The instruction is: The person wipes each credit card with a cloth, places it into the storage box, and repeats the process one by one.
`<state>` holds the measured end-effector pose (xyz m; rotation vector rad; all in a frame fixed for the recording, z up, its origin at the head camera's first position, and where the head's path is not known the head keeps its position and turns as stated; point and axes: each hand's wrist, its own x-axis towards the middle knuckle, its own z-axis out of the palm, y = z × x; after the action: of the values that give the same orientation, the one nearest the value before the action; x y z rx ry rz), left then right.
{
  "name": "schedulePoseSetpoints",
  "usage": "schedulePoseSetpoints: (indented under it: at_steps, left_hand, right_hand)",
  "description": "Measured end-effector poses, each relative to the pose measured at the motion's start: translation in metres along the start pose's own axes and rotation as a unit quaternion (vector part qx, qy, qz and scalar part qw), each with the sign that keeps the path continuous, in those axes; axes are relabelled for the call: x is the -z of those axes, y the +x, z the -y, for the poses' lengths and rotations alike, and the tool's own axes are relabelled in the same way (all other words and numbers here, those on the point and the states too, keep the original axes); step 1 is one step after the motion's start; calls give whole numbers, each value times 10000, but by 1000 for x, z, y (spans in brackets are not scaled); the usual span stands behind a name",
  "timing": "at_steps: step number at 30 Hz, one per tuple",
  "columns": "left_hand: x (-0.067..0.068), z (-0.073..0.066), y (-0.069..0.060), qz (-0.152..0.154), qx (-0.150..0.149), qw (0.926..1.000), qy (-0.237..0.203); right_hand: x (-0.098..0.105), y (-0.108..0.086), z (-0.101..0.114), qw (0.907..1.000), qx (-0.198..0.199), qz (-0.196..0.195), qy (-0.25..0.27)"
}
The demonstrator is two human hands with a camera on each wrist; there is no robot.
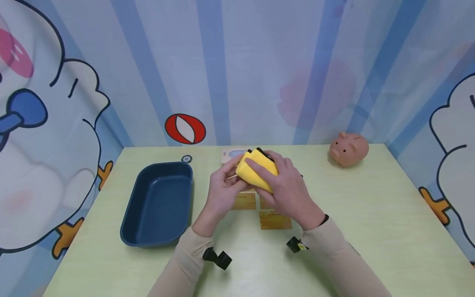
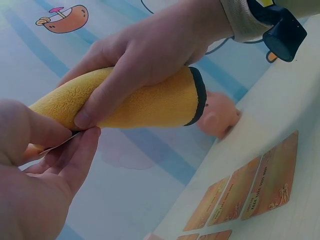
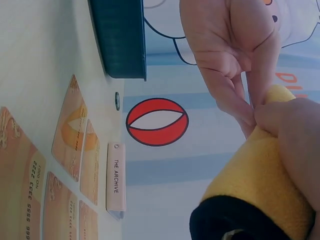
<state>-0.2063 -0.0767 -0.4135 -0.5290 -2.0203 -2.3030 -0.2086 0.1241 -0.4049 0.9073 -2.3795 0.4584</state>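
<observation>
Above the middle of the table, my right hand point(image 1: 289, 189) grips a folded yellow cloth point(image 1: 256, 170) with black edging, its thumb pressed along the side in the left wrist view. My left hand point(image 1: 220, 192) meets the cloth's other end. Between its thumb and fingers it pinches a thin card point(image 2: 61, 143), which shows only as a narrow edge; the cloth and fingers hide most of it. Below the hands, several gold-orange cards with printed numbers lie in rows on the table, among them a front card point(image 1: 276, 220) and a left card point(image 1: 243, 201).
A dark blue basin point(image 1: 128, 214) stands on the left. Behind it lies a small round disc point(image 1: 187, 159). A pale box point(image 3: 116, 180) marked THE ARCHIVE lies at the back, partly behind the hands. A pink piggy bank point(image 1: 349, 150) sits at the back right, before a printed curtain.
</observation>
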Motion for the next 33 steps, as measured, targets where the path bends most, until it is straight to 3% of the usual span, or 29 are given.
schedulePoseSetpoints:
  at_steps: [7, 22, 33]
  left_hand:
    - [2, -3, 0, -139, 141, 9997, -127]
    - [5, -12, 2, -353, 330, 9974, -542]
    - [9, -9, 3, -405, 583, 9957, -587]
  right_hand:
    - [2, 1, -3, 9991, -186, 78, 363]
    - [14, -1, -19, 9985, -455, 68, 312]
    - [22, -5, -32, 9977, -654, 106, 134]
